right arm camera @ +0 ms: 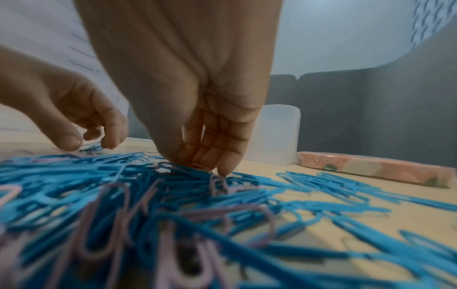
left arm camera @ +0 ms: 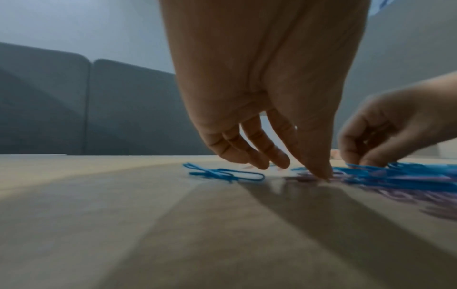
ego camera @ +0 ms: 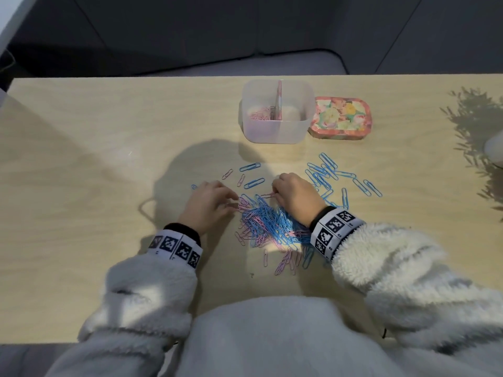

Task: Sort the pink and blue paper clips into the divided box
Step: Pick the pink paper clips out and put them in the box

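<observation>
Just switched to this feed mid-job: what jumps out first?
A tangled pile of pink and blue paper clips fills the table's middle, with the left hand and right hand picking at its far edge. Behind it stands the divided box, pink clips in its left compartment only.

A: Where is the box (ego camera: pixel 276 131)?
B: On the table (ego camera: pixel 81 159), near its far edge, right of centre. A tin (ego camera: pixel 341 118) sits just beside it, on its right.
A: And the clips?
B: A pile (ego camera: pixel 269 224) lies nearer the front edge, between both hands; some already lie in the box's left compartment.
</observation>
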A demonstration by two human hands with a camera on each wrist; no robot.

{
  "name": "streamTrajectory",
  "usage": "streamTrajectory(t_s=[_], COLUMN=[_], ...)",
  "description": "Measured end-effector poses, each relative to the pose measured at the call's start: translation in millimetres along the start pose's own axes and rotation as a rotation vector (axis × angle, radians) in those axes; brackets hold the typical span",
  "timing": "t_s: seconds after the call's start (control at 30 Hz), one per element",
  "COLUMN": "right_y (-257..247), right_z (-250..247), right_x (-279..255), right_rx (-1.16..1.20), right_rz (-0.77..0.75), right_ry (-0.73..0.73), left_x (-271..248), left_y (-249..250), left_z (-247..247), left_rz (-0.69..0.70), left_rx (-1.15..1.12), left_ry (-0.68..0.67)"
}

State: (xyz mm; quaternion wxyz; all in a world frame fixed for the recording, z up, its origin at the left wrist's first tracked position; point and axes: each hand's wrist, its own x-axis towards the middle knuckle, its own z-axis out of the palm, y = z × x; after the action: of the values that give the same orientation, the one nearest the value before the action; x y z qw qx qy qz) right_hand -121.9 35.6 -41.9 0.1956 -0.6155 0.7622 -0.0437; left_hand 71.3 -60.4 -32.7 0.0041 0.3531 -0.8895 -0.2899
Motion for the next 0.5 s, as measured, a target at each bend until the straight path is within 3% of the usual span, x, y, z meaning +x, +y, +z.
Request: streamTrajectory(t_s=[0.23,0.4,0.5], right_y=[5.6,-2.0,-9.0], right_z=[-11.4,-20.0,-22.1], right_x=[-1.7,3.6,16.6], right_rx=[-0.023,0.514,0.787], right_rz=[0.031,0.154,0.300], right_ry=[0.006,0.181,0.099], left_x=[9.1,6.8,4.9], left_y=[12.2,11.8,6.0], left_z=[6.3,8.8,4.2], left_rz=[0.127,0.178,0.127], left_rx=[0.067,0.169,0.123], left_ry=[-0.050,-0.037,-0.049])
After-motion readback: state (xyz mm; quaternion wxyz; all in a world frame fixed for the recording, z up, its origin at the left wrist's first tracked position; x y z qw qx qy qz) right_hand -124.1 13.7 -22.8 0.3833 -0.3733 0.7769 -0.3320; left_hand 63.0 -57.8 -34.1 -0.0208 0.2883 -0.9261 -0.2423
